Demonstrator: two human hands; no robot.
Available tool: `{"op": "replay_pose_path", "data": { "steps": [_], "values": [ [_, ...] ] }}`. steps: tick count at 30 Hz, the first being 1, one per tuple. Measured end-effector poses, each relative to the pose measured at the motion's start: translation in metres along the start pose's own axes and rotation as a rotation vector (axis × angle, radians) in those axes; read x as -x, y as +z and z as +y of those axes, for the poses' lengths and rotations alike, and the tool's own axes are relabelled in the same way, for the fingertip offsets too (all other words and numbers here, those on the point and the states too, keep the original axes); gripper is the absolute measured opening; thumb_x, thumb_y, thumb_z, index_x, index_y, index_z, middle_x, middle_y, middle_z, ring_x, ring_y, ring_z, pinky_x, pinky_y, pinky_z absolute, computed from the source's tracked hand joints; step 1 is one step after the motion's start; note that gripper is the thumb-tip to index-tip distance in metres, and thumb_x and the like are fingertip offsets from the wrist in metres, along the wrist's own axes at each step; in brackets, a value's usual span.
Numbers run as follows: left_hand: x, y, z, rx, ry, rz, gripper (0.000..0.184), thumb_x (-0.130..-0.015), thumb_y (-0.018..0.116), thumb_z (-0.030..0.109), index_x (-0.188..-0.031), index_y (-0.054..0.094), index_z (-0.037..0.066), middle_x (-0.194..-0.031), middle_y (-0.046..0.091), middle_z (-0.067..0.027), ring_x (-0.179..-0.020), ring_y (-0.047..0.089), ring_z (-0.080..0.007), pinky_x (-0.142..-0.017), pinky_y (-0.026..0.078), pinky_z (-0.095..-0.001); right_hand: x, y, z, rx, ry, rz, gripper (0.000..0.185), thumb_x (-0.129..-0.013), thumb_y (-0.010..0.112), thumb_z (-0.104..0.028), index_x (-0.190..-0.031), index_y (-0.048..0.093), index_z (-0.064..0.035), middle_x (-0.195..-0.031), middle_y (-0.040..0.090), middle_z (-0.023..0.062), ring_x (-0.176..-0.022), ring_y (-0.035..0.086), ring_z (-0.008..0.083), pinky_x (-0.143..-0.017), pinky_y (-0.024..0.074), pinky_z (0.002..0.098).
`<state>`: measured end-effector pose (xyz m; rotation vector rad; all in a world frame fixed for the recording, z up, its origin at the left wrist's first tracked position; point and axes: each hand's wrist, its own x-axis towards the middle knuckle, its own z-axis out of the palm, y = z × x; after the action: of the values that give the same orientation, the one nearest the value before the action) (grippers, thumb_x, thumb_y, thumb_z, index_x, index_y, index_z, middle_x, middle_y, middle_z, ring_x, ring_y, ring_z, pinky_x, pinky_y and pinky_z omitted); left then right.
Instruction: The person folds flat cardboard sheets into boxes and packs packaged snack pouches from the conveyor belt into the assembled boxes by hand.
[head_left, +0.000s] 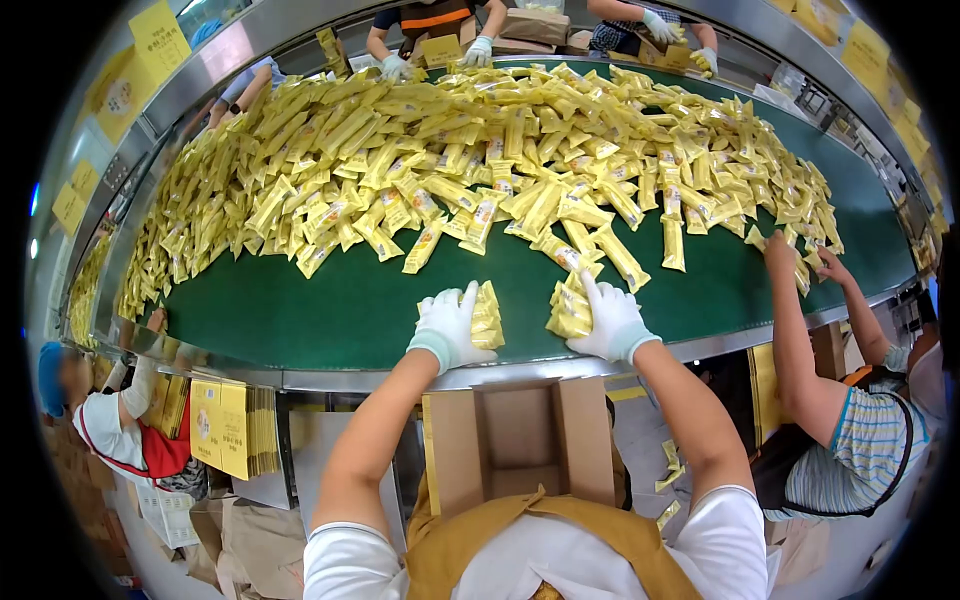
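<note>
My left hand (pixel 447 325), in a white glove, is wrapped round a small stack of yellow snack packets (pixel 487 318) near the front edge of the green belt. My right hand (pixel 608 322), gloved too, grips a second stack of yellow packets (pixel 569 308) by its right side. Bare green belt lies between the two stacks. Beyond both hands rises a wide heap of the same yellow packets (pixel 400 160), with a few loose ones at its near edge. Below my hands, close to my body, stands an open cardboard box (pixel 518 430); no packets show inside it.
The belt's metal edge (pixel 330 380) runs between me and the packets. Folded yellow cartons (pixel 235 425) stand at lower left. Co-workers stand on both sides and across the belt; one person's hands (pixel 795 260) handle packets at right. Several packets (pixel 668 480) lie on the floor.
</note>
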<state>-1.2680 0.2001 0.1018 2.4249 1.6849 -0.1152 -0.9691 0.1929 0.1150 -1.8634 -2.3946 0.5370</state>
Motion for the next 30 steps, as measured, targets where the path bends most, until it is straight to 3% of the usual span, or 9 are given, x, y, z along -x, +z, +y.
{"op": "replay_pose_path", "data": {
  "steps": [3,6,7,8,10,13,19,26,30],
  "values": [
    [0.021,-0.004,-0.004,0.099,-0.059,0.034,0.121,-0.061,0.086,0.054,-0.154,0.028,0.002,-0.135,0.052,-0.0219,-0.127,0.049,-0.0379,-0.111,0.036,-0.0488,0.011,0.000,0.007,-0.691,-0.017,0.129,0.107,-0.073,0.082,-0.037,-0.155,0.024,0.0001,-0.136,0.055,0.0213,-0.124,0.056,0.0288,-0.106,0.0434,0.0369],
    [0.041,0.016,-0.029,0.484,-0.182,0.331,0.120,-0.059,0.089,0.049,-0.151,0.030,-0.001,-0.130,0.053,-0.0222,-0.120,0.054,-0.0381,-0.105,0.043,-0.0479,0.055,-0.053,-0.025,-1.336,-0.136,-0.162,0.101,-0.077,0.081,-0.031,-0.154,0.025,0.0022,-0.138,0.054,0.0138,-0.122,0.055,0.0194,-0.105,0.0437,0.0326],
    [0.045,0.038,-0.044,0.530,-0.146,0.579,0.116,-0.062,0.090,0.045,-0.150,0.030,-0.003,-0.126,0.057,-0.0210,-0.113,0.059,-0.0350,-0.099,0.050,-0.0461,0.066,-0.060,-0.029,-1.296,-0.202,-0.251,0.098,-0.078,0.081,-0.027,-0.153,0.026,0.0037,-0.136,0.054,0.0101,-0.119,0.054,0.0152,-0.103,0.0443,0.0299],
    [0.046,0.045,-0.057,1.274,-0.134,0.446,0.096,-0.078,0.082,0.042,-0.148,0.034,-0.002,-0.125,0.060,-0.0194,-0.112,0.062,-0.0300,-0.097,0.052,-0.0432,0.077,-0.064,-0.039,-1.169,-0.318,-0.277,0.096,-0.078,0.081,-0.024,-0.152,0.027,0.0037,-0.136,0.055,0.0118,-0.121,0.053,0.0162,-0.104,0.0445,0.0323],
    [0.077,0.026,-0.063,1.982,-0.120,0.204,0.077,-0.091,0.069,0.041,-0.148,0.036,0.000,-0.128,0.060,-0.0183,-0.114,0.063,-0.0279,-0.098,0.053,-0.0412,0.087,-0.073,-0.070,-0.485,-0.589,-0.178,0.105,-0.068,0.084,-0.039,-0.148,0.033,0.0046,-0.118,0.059,0.0215,-0.110,0.060,0.0355,-0.097,0.0480,0.0433],
    [0.117,-0.046,0.015,2.321,0.139,0.365,0.069,-0.094,0.063,0.046,-0.144,0.043,0.002,-0.116,0.062,-0.0141,-0.111,0.063,-0.0259,-0.096,0.055,-0.0407,0.105,-0.048,-0.129,0.286,-0.644,-0.345,0.098,-0.062,0.081,-0.041,-0.140,0.044,0.0048,-0.111,0.061,0.0188,-0.099,0.064,0.0338,-0.085,0.0466,0.0461],
    [0.130,-0.050,0.059,1.280,0.551,0.393,0.065,-0.088,0.073,0.044,-0.132,0.054,0.001,-0.110,0.062,-0.0138,-0.102,0.062,-0.0278,-0.093,0.051,-0.0394,0.091,0.062,-0.158,0.315,-0.656,-0.787,0.080,-0.067,0.083,-0.045,-0.131,0.060,-0.0025,-0.127,0.064,0.0149,-0.115,0.064,0.0284,-0.096,0.0480,0.0403],
    [0.131,0.010,0.086,0.185,0.471,0.486,0.073,-0.074,0.071,0.021,-0.139,0.048,-0.004,-0.116,0.055,-0.0179,-0.116,0.052,-0.0351,-0.104,0.038,-0.0509,0.116,0.196,-0.133,0.275,-0.568,-0.940,0.079,-0.070,0.083,-0.041,-0.134,0.059,-0.0014,-0.131,0.063,0.0180,-0.120,0.062,0.0295,-0.100,0.0474,0.0393],
    [0.129,0.030,0.106,-0.055,0.288,0.421,0.063,-0.078,0.059,0.016,-0.139,0.051,0.001,-0.106,0.055,-0.0135,-0.103,0.053,-0.0311,-0.098,0.038,-0.0480,0.116,0.131,-0.143,0.120,-0.483,-1.000,0.071,-0.075,0.079,-0.029,-0.137,0.057,-0.0021,-0.138,0.059,0.0200,-0.127,0.058,0.0305,-0.104,0.0463,0.0380]
  ]
}}
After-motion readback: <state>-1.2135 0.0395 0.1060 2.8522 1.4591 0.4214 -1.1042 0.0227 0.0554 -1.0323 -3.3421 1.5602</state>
